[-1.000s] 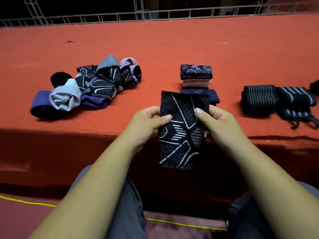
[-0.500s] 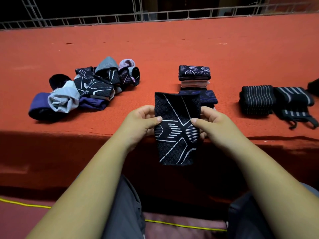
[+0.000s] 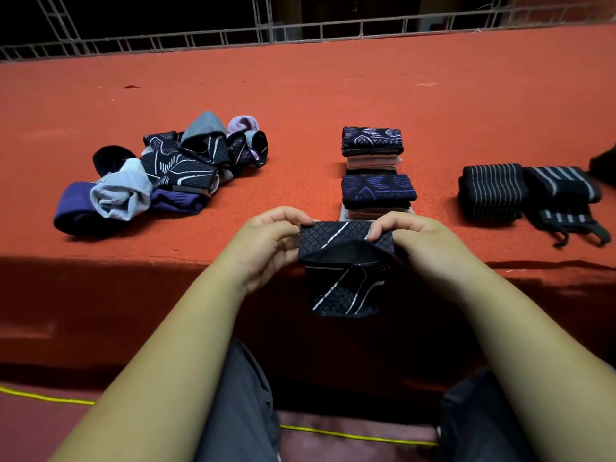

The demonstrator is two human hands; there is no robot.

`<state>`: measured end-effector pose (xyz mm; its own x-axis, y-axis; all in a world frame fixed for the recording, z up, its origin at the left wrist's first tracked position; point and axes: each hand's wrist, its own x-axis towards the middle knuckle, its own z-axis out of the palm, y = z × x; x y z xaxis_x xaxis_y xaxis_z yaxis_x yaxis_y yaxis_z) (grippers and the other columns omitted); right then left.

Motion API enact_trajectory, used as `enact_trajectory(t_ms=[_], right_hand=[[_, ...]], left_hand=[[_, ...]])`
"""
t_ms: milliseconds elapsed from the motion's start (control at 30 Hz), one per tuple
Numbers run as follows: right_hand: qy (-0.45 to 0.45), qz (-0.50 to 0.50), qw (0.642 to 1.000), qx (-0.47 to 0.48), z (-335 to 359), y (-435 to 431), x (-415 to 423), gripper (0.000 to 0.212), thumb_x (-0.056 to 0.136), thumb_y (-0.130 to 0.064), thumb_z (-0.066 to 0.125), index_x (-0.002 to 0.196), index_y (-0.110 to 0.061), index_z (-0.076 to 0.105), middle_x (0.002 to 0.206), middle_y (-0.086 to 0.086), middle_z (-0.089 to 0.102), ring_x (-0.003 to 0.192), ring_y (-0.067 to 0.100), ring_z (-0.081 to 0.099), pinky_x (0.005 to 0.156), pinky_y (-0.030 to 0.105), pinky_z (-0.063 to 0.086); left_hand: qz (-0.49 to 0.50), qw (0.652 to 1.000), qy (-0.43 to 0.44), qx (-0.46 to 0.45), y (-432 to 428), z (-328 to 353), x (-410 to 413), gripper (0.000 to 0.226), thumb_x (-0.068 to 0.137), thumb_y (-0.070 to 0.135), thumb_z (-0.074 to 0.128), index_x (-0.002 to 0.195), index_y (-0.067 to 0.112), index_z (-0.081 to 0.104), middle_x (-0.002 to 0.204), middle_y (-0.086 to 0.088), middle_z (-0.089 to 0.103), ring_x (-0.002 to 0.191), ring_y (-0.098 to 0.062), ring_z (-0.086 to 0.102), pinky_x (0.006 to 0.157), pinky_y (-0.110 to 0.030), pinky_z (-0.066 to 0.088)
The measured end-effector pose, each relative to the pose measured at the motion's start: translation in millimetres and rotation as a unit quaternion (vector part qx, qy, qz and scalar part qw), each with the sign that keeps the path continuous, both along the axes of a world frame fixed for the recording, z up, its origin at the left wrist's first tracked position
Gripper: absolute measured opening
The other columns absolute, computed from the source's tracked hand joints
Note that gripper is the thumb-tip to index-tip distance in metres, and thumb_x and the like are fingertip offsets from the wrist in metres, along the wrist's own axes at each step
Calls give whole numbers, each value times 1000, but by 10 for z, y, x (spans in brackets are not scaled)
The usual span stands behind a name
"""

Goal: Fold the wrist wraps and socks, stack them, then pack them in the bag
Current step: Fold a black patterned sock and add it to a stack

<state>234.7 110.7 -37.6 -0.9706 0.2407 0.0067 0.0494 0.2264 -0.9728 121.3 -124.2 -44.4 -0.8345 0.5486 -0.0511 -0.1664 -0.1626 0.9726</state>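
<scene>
With fingers (image 3: pixel 287 217) of left hand (image 3: pixel 266 243) and right hand (image 3: pixel 421 243) pinching the black patterned sock (image 3: pixel 345 240) mid-fold over the near edge of the table (image 3: pixel 333 91), leaves a loose sock pile (image 3: pixel 160 181) far left unfolded, two folded stacks (image 3: pixel 376 191) centre, wrist wraps (image 3: pixel 491 191) right, bag unseen.

I sit before a wide tabletop (image 3: pixel 333 88) covered in rough orange-red carpet, whose front face drops away in deep shadow towards my knees. Along its far edge runs a grey metal railing (image 3: pixel 300 31) of thin bars and truss frames, with only darkness behind it. Below, the floor (image 3: pixel 33 428) is a dull maroon, crossed by a thin yellow cord (image 3: pixel 350 435).
</scene>
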Motion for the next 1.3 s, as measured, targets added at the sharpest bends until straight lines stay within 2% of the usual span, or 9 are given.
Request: enact_trajectory(t_ms=[133,200,367,467,533,633,800,967,1300], right_hand=[[-7,26,999,-18,3,1,13,46,87,8,39,88,-13,80,48,-1,42,40,11,31,41,21,24],[2,54,997,-48,17,-7,25,43,88,9,38,92,-5,78,50,-3,51,44,9,40,43,20,31],[72,98,993,5,-14,-5,37,11,100,-11,68,107,-15,75,98,-5,73,89,8,65,82,26,51],[79,116,990,-31,-44,-11,5,56,94,-10,76,141,-37,61,133,-8,72,121,11,69,102,32,56],[67,115,990,-37,-67,-26,-35,58,95,-15,77,146,-36,58,136,-8,72,127,12,68,110,39,53],[50,87,995,-22,-124,-28,-100,31,99,-14,73,129,-20,73,121,-2,79,115,21,74,102,48,59],[89,33,994,-54,-151,-35,-116,25,99,-8,71,122,-15,75,115,1,81,102,13,76,81,24,58],[65,47,996,-31,-197,-1,-133,20,98,-27,75,118,-23,76,108,3,80,85,14,66,69,36,47],[66,61,996,-25,-188,43,-133,15,102,-23,67,110,-14,76,89,14,70,76,25,55,70,40,42]], left_hand=[[10,1000,0,0,34,3,16,10,101,9,59,106,10,67,107,-15,75,86,-24,74,73,-34,61],[6,993,72,-96,16,-63,7,31,91,24,82,118,15,69,105,-4,76,94,-20,74,83,-37,59],[-7,983,130,-132,29,-84,24,39,84,10,88,119,17,72,109,-13,79,94,-23,75,86,-40,60],[8,996,79,-51,67,-28,64,32,86,-2,81,113,11,70,99,-9,77,83,-20,73,70,-28,60],[9,999,48,6,96,-18,73,33,87,-3,78,117,6,68,104,-14,76,87,-24,74,75,-31,62],[16,998,35,40,123,-7,78,36,91,0,76,125,6,67,111,-13,75,95,-23,74,79,-32,61],[-79,994,64,-24,90,-49,76,44,96,-1,71,138,6,62,132,-13,73,123,-29,70,102,-42,58],[-32,997,66,-21,92,-56,53,39,97,-1,69,135,5,65,128,-16,74,116,-29,72,99,-44,59],[-8,996,87,-26,105,-98,10,40,98,-2,68,138,4,62,130,-17,73,124,-35,69,105,-46,55]])
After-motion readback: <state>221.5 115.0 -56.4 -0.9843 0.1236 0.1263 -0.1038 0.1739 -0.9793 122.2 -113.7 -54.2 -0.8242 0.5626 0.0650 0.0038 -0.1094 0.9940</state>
